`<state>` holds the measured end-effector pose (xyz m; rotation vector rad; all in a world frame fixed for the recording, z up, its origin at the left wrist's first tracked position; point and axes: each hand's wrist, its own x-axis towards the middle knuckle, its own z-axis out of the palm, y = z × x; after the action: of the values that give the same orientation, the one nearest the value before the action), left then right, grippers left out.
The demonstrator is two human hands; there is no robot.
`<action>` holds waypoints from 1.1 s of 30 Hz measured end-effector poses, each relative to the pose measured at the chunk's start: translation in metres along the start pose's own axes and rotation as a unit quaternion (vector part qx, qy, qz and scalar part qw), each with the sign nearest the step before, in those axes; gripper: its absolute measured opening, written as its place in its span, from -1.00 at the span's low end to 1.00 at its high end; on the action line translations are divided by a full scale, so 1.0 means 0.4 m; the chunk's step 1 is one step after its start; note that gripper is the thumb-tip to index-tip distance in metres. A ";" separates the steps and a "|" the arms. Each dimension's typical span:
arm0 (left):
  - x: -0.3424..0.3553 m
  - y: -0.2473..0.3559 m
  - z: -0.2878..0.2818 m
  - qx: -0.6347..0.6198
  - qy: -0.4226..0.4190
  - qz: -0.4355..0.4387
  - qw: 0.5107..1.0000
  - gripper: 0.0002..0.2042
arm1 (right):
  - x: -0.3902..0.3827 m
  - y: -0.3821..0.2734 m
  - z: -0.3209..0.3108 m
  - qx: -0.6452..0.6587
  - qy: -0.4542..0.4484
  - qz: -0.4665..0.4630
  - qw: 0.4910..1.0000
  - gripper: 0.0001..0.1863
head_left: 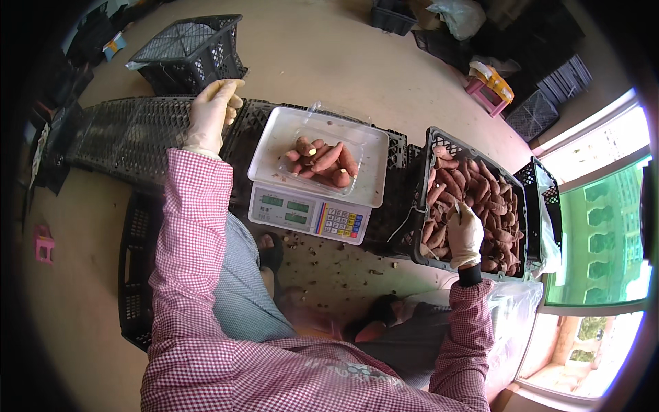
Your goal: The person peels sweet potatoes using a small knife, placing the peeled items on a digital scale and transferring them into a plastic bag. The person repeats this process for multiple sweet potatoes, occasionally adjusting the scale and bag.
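My left hand (214, 113), in a pale glove, is raised left of the scale, its fingers curled in; whether anything is between them is hidden. Reaching over the crate at the right, my gloved right hand (465, 237) has its fingers closed around something with a thin, pale tip. Reddish sweet potatoes (489, 189) fill that black plastic crate (429, 147). On the white pan of the digital scale (271, 154) rests a clear plastic tray (352, 187) with several sweet potatoes (326, 163), some showing pale cut ends.
Upturned-looking black crates (137, 130) form the work surface. Behind them stands a black crate lined with plastic (199, 58). A pink stool (489, 96) is at the far right, a small pink stool (44, 244) at the left. Scraps (322, 264) litter the floor beneath the scale.
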<state>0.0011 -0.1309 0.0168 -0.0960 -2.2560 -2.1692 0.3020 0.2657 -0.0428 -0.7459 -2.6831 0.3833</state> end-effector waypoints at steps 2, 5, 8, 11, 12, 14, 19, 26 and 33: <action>-0.002 0.001 0.004 -0.005 -0.003 0.000 1.000 -0.79 | 0.000 0.001 0.004 -0.001 0.003 -0.010 1.000 -0.66; 0.014 -0.008 0.012 -0.007 -0.014 -0.008 1.000 -0.80 | 0.000 -0.037 -0.008 0.126 -0.037 0.029 0.991 -0.73; 0.087 -0.079 0.026 0.031 -0.045 -0.040 0.998 -0.78 | -0.005 -0.115 -0.012 0.389 -0.103 0.040 0.915 -0.75; 0.167 -0.192 0.082 0.050 -0.116 -0.089 0.988 -0.67 | -0.013 -0.280 -0.044 0.435 -0.239 0.085 0.864 -0.72; 0.198 -0.251 0.098 0.077 -0.139 -0.097 0.982 -0.63 | -0.017 -0.331 -0.027 0.452 -0.226 0.026 0.863 -0.74; 0.270 -0.357 0.170 0.178 -0.205 -0.117 0.955 -0.49 | -0.001 -0.355 0.077 0.468 -0.177 -0.035 0.865 -0.76; 0.243 -0.400 0.272 0.078 -0.134 -0.241 0.958 0.03 | 0.055 -0.444 0.324 0.592 -0.188 0.018 0.783 -0.75; 0.188 -0.214 0.259 0.083 -0.378 -0.169 0.907 -0.16 | 0.052 -0.340 0.313 0.584 -0.014 0.191 0.789 -0.51; 0.088 -0.139 0.179 0.440 -0.477 -0.174 0.740 -0.33 | 0.036 -0.378 0.286 0.488 -0.240 0.203 0.814 -0.67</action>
<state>-0.0346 -0.0603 -0.0396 -1.0257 -3.8486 -0.8277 0.1790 0.1292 -0.0921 -0.9101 -2.1482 2.0787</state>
